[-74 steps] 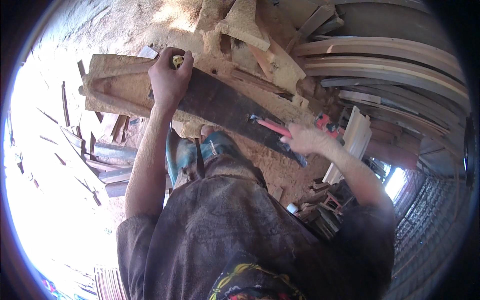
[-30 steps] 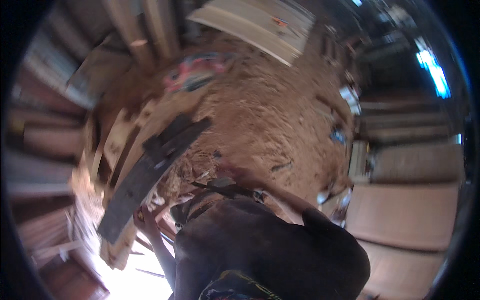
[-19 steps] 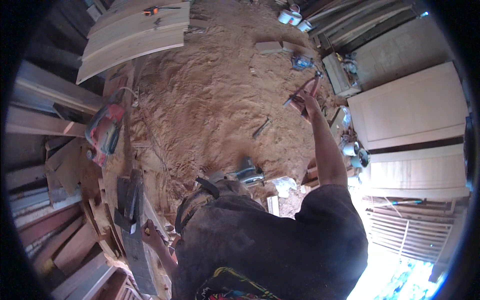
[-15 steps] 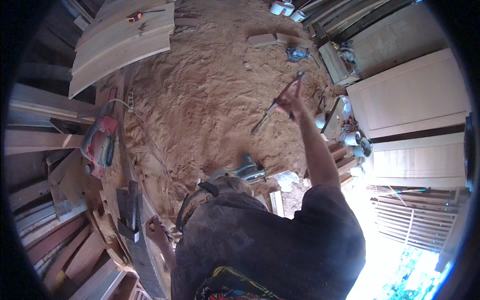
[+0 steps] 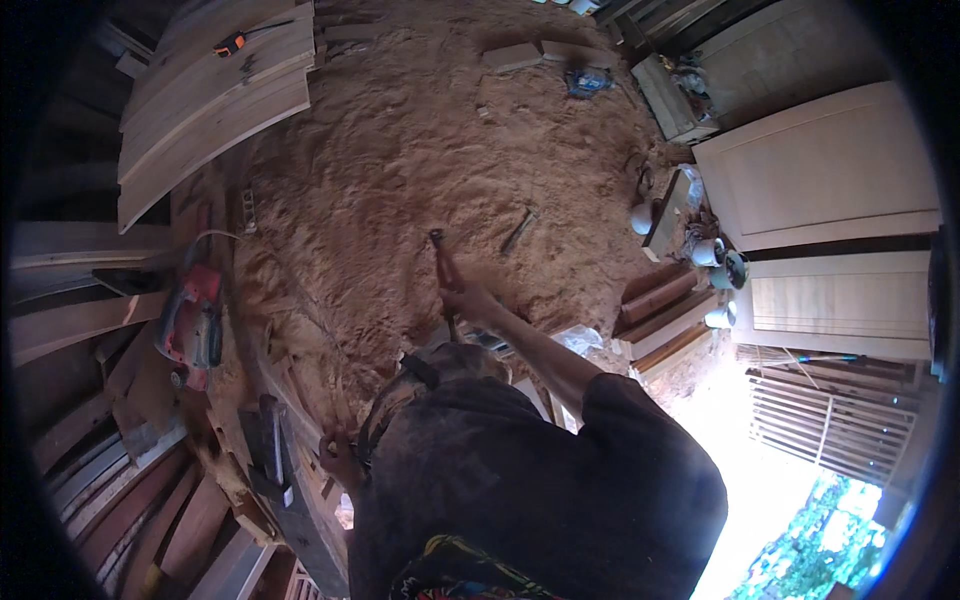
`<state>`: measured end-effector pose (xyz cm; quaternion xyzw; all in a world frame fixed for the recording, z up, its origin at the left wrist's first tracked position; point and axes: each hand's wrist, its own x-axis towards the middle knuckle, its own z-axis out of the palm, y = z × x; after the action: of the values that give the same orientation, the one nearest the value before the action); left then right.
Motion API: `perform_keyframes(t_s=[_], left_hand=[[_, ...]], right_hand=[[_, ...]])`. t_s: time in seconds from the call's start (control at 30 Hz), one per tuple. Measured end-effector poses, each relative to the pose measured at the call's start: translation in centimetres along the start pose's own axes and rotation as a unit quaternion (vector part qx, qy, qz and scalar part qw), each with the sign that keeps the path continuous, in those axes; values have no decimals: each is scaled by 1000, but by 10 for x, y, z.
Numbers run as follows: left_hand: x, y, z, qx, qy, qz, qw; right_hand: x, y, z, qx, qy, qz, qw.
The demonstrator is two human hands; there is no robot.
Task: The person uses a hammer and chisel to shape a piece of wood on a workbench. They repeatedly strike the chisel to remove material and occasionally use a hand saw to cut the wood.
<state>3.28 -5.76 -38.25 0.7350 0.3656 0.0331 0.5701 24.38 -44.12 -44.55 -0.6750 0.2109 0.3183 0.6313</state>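
My right hand (image 5: pixel 468 300) is closed around a tool with long reddish handles and a small dark head, which looks like a pair of pincers (image 5: pixel 445 262). It is in front of my body, over the sandy floor. Farther right on that floor lies a hammer-like tool (image 5: pixel 518 231), apart from the hand. Low on the left, my left hand (image 5: pixel 341 462) has its fingers curled beside the narrow wooden bench; what they hold, if anything, cannot be made out. Just left of it, a tool with a shiny metal part (image 5: pixel 279 450) rests on the bench.
A red power tool (image 5: pixel 192 325) stands on the left beside timber stacks. Pale boards (image 5: pixel 215 100) carry an orange tape measure (image 5: pixel 230 43). To the right are cut beams (image 5: pixel 665 305), small tubs (image 5: pixel 708 251) and leaning wooden panels (image 5: pixel 820 170). A blue item (image 5: pixel 588 82) lies far off.
My right hand has come back toward my body and to the left with the pincers-like tool. My left hand has shifted slightly right. The whole view has moved a little.
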Motion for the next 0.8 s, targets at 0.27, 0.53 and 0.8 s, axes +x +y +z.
perform_keyframes(t_s=[0.27,0.53,0.8], left_hand=[[20,75,5,84,117,142,979],[-8,186,26,57,112,386,914],[-27,178,-17,90,8,436,895]], right_hand=[[-61,-119,79,-264,-132,-134,946],[-94,-157,213,72,-457,-56,885],[-118,-165,262,-37,-527,-81,845]])
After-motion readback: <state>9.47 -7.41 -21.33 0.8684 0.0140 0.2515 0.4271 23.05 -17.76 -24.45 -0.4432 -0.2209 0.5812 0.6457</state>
